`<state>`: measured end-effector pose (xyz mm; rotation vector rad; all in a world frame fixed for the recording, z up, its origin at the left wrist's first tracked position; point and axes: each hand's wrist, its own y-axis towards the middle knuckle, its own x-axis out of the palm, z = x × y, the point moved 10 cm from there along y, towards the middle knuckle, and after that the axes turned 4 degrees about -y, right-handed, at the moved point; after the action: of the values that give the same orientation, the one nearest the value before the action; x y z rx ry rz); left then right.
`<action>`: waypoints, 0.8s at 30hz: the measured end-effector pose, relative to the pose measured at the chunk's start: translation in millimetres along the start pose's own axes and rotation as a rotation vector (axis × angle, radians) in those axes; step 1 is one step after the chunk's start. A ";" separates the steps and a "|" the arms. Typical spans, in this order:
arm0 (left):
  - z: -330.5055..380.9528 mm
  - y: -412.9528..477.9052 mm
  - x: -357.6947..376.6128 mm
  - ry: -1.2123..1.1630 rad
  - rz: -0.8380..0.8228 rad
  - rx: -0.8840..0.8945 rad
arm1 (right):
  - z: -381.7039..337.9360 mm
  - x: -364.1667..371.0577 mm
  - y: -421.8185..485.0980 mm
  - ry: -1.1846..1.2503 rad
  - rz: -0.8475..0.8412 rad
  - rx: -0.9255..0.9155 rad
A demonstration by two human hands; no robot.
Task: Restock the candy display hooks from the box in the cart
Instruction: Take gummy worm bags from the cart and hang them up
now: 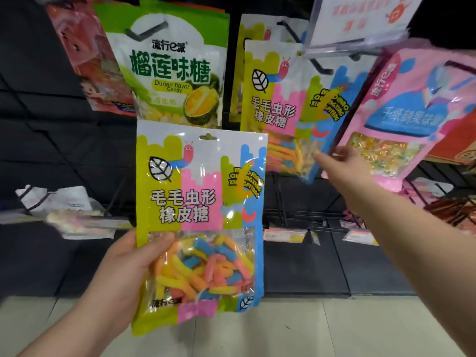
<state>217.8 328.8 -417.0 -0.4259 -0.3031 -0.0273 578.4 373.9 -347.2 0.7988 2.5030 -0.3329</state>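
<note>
My left hand (128,269) grips a bag of caterpillar-shaped gummy candy (203,199) by its lower left edge and holds it upright in front of the display. The thumb lies over the bag's clear window. A matching gummy bag (280,99) hangs on a black hook (322,67) up to the right, with more bags behind it. My right hand (342,163) reaches to the lower right corner of that hanging bag, fingers extended and touching it. The box and the cart are out of view.
A green durian candy bag (170,73) hangs on a hook at the upper left, a red bag (85,63) beside it. A pink candy bag (401,117) hangs at the right. White price signs (358,19) jut out above. Lower hooks carry price tags (283,234). Pale floor tiles lie below.
</note>
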 end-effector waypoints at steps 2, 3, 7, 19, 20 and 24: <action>-2.0 -2.3 12.1 -0.008 -0.027 -0.012 | -1.4 -3.1 -28.8 0.003 -0.036 -0.060; -1.9 -4.3 20.0 -0.010 -0.050 -0.015 | -0.2 5.6 -49.8 0.053 -0.155 -0.049; 0.4 -14.1 59.2 -0.032 -0.153 -0.011 | 12.7 32.2 -128.8 0.265 -0.526 0.047; 22.6 -26.9 136.8 -0.026 -0.275 0.053 | 1.0 -47.1 -125.0 0.413 -0.147 -0.119; 24.0 -25.8 138.7 -0.020 -0.268 0.058 | 0.6 -48.8 -123.0 0.408 -0.141 -0.110; 27.5 -21.5 145.9 -0.001 -0.262 0.060 | 1.2 -53.0 -113.6 0.452 -0.124 -0.063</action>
<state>347.4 325.9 -341.4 -0.3244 -0.3580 -0.2731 548.8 257.5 -311.5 0.7618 2.9753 -0.1216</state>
